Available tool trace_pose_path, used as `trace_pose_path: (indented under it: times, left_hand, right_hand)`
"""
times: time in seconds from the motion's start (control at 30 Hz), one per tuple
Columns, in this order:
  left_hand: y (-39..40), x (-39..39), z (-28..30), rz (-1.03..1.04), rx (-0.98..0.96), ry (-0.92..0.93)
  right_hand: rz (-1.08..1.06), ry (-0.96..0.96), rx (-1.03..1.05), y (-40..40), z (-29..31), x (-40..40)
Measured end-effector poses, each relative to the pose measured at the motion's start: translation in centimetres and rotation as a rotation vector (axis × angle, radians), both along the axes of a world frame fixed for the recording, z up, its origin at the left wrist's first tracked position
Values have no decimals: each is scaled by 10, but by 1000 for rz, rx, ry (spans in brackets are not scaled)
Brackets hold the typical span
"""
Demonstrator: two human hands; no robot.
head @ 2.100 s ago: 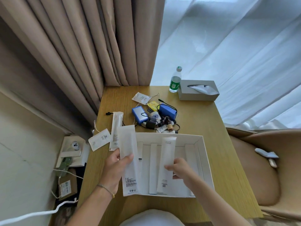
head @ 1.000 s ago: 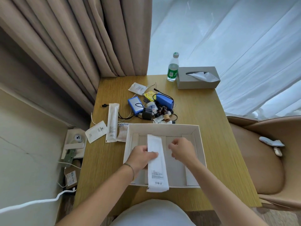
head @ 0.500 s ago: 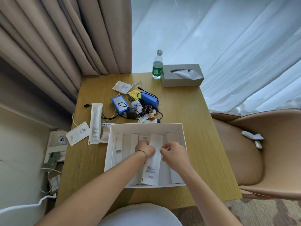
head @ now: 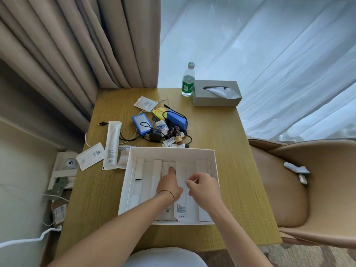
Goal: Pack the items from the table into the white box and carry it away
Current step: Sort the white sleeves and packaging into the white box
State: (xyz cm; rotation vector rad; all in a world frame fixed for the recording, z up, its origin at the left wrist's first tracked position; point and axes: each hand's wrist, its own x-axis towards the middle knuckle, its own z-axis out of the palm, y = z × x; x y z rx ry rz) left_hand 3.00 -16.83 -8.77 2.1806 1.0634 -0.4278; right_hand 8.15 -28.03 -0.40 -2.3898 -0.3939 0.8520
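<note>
The open white box (head: 170, 149) lies on the wooden table (head: 221, 151) in front of me, with cardboard dividers inside. Two long white packets (head: 181, 210) lie side by side in its middle. My left hand (head: 169, 185) rests flat on them, forefinger stretched toward the far end. My right hand (head: 204, 187) hovers just right of it, fingers loosely curled and holding nothing. Left of the box lie a long white packet (head: 112, 143) and a flat white sachet (head: 90, 156). Behind the box sit a blue power bank (head: 141, 124), a blue case (head: 177, 119), small bottles (head: 176, 134) and cables.
A water bottle (head: 188, 81) and a grey tissue box (head: 216, 93) stand at the table's far edge. A tan chair (head: 308, 189) is close on the right. Curtains hang behind and to the left. A socket panel (head: 65, 164) and cords sit low beside the table's left edge.
The long white packet that both hands held now lies flat in the box. My left hand has spread over it and my right hand has let go.
</note>
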Motion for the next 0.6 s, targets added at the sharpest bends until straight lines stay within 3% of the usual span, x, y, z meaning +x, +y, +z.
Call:
trace_pose_path:
  times: [0.1, 0.23, 0.43, 0.6]
  left_hand:
    - [12, -13, 23, 10, -75, -62]
    - [35, -44, 63, 136, -185, -281]
    - [78, -95, 109, 296, -135, -559]
    - [120, -135, 118, 406, -39, -647]
  right_hand:
    - [26, -29, 33, 15, 7, 1]
    - [58, -82, 95, 49, 20, -1]
    - [119, -72, 188, 116, 40, -12]
    - [216, -17, 265, 185, 48, -33]
